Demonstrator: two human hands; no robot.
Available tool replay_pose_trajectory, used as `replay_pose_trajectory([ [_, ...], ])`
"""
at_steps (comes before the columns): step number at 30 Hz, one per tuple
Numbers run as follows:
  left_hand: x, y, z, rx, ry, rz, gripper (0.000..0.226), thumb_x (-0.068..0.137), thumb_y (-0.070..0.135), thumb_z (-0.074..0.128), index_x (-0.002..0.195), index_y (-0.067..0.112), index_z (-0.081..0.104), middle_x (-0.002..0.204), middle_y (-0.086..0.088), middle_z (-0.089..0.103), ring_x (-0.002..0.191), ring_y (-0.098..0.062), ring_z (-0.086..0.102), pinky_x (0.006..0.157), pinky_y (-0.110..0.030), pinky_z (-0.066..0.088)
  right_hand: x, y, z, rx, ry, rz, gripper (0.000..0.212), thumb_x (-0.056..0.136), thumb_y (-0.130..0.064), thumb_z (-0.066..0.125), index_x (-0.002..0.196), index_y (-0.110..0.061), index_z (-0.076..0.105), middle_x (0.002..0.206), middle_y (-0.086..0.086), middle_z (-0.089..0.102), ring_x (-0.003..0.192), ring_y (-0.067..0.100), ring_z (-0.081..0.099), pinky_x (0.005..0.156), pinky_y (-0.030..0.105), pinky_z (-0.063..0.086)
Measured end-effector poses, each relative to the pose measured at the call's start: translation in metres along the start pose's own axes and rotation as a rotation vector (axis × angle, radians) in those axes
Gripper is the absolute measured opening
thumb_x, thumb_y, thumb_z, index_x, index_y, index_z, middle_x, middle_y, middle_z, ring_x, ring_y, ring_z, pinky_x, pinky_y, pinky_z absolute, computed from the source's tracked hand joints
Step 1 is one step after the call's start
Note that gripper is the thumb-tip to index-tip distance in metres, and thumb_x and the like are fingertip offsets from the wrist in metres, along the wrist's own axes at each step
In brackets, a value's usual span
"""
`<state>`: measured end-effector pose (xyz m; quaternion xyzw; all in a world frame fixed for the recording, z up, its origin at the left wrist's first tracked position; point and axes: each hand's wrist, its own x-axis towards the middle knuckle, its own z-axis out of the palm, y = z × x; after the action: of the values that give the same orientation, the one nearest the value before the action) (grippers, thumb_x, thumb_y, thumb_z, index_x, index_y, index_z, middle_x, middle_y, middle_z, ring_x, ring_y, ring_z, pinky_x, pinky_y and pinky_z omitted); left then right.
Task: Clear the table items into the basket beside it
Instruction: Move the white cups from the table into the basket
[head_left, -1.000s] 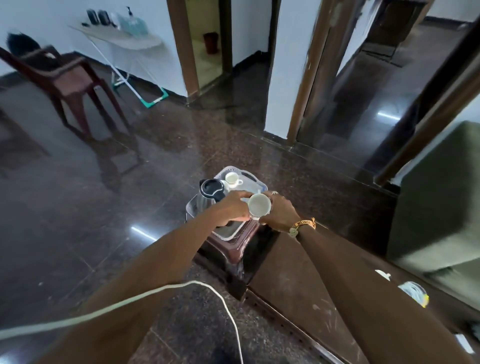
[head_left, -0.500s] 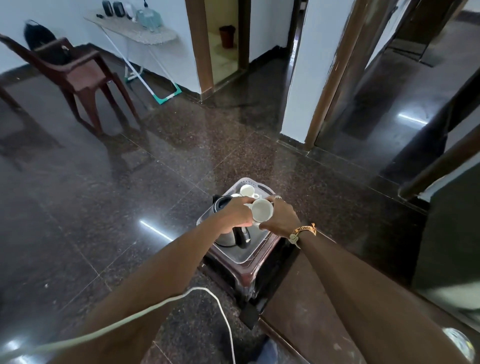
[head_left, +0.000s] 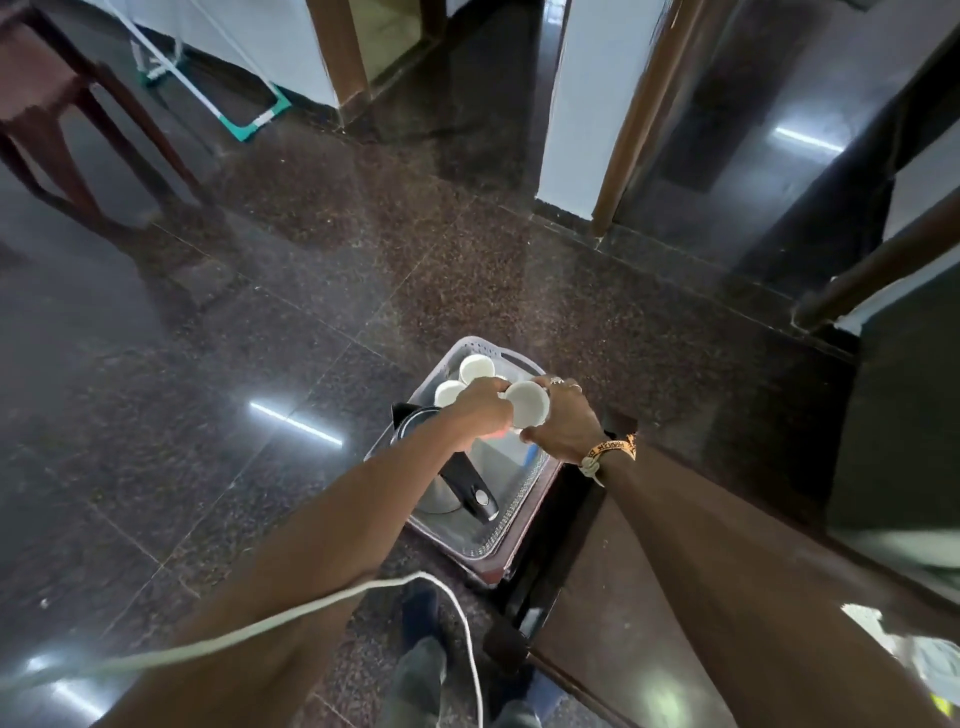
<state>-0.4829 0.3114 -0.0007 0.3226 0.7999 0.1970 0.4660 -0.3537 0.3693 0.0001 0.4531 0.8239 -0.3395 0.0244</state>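
A pale plastic basket stands on a low brown stool beside the dark table. Inside it are a steel kettle with a black handle and two white cups at the far end. Both hands are over the basket. My right hand grips a white cup tipped on its side, mouth toward me. My left hand is curled at the cup's left side, touching it; what its fingers grip is hidden.
A white cable loops across my left forearm down to the floor. A brown plastic chair stands far left, a folding rack's green foot beyond it. White wall corner and doorways lie ahead. Dark polished floor surrounds the stool.
The camera has tilted down and closer to the basket. Both hands with the cup have stayed above the basket's far half, sinking slightly toward the other cups.
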Motion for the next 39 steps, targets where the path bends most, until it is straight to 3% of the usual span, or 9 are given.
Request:
replay_pose_trajectory([
  [4,0.041,-0.009,0.002,0.091,-0.054,-0.026,0.052,0.076,-0.001,0.066,0.125,0.016,0.06,0.108,-0.01,0.068,0.102,-0.028,0.064,0.084,-0.036,0.056,0.037,0.015,0.022,0.01,-0.05,0.047,0.068,0.067,-0.015,0.082,0.13,-0.01,0.057,0.125,0.013,0.06,0.12,0.03,0.053,0.102,0.041,0.046],
  [7,0.072,-0.011,0.008,0.137,-0.086,-0.04,0.048,0.079,0.0,0.067,0.126,0.01,0.06,0.115,-0.013,0.067,0.107,-0.03,0.064,0.092,-0.04,0.055,0.062,0.027,0.039,-0.004,-0.069,0.089,0.064,0.068,-0.016,0.082,0.127,-0.011,0.058,0.124,0.013,0.059,0.119,0.03,0.055,0.102,0.04,0.046],
  [12,0.109,-0.015,0.019,0.119,-0.144,-0.064,0.037,0.083,0.004,0.061,0.119,0.005,0.061,0.113,-0.018,0.067,0.107,-0.033,0.065,0.088,-0.041,0.054,0.09,0.048,0.064,-0.031,-0.083,0.18,0.068,0.074,-0.016,0.078,0.136,-0.011,0.05,0.129,0.012,0.056,0.123,0.027,0.052,0.101,0.032,0.042],
  [14,0.121,-0.018,0.023,0.161,-0.139,-0.068,0.032,0.083,0.007,0.061,0.115,0.003,0.062,0.113,-0.019,0.067,0.107,-0.034,0.064,0.087,-0.042,0.054,0.1,0.055,0.073,0.012,-0.09,0.212,0.072,0.075,-0.01,0.077,0.14,-0.009,0.047,0.131,0.014,0.053,0.123,0.029,0.052,0.1,0.033,0.043],
  [20,0.149,-0.026,0.031,0.237,-0.155,-0.133,0.039,0.089,0.009,0.055,0.128,0.006,0.056,0.122,-0.015,0.062,0.116,-0.032,0.058,0.097,-0.042,0.051,0.123,0.067,0.094,0.071,-0.128,0.228,0.075,0.076,-0.004,0.076,0.143,-0.009,0.044,0.137,0.016,0.049,0.127,0.033,0.05,0.104,0.041,0.044],
  [27,0.165,-0.029,0.035,0.241,-0.157,-0.173,0.033,0.087,0.009,0.058,0.12,0.004,0.059,0.113,-0.014,0.066,0.104,-0.03,0.064,0.08,-0.035,0.052,0.136,0.077,0.107,0.037,-0.135,0.234,0.067,0.076,-0.007,0.077,0.137,-0.008,0.049,0.133,0.016,0.051,0.124,0.034,0.05,0.101,0.044,0.047],
  [31,0.164,-0.03,0.034,0.263,-0.153,-0.165,0.028,0.086,0.007,0.056,0.114,0.009,0.058,0.095,-0.006,0.058,0.086,-0.024,0.057,0.061,-0.028,0.044,0.136,0.076,0.11,0.028,-0.123,0.226,0.062,0.076,-0.004,0.072,0.135,-0.01,0.051,0.13,0.015,0.052,0.122,0.033,0.051,0.1,0.043,0.048],
  [34,0.157,-0.029,0.032,0.253,-0.128,-0.189,0.026,0.085,0.008,0.054,0.11,0.013,0.055,0.096,-0.006,0.058,0.082,-0.024,0.055,0.047,-0.026,0.038,0.131,0.073,0.106,0.058,-0.122,0.232,0.065,0.077,-0.002,0.071,0.138,-0.01,0.049,0.133,0.015,0.05,0.124,0.034,0.05,0.101,0.043,0.048],
  [39,0.133,-0.017,0.02,0.205,-0.074,-0.236,0.023,0.084,0.01,0.055,0.108,0.006,0.056,0.104,-0.013,0.066,0.068,-0.02,0.057,0.046,-0.026,0.038,0.113,0.064,0.085,0.111,-0.102,0.265,0.081,0.075,-0.003,0.074,0.147,-0.009,0.038,0.143,0.015,0.043,0.133,0.034,0.045,0.107,0.041,0.04],
])
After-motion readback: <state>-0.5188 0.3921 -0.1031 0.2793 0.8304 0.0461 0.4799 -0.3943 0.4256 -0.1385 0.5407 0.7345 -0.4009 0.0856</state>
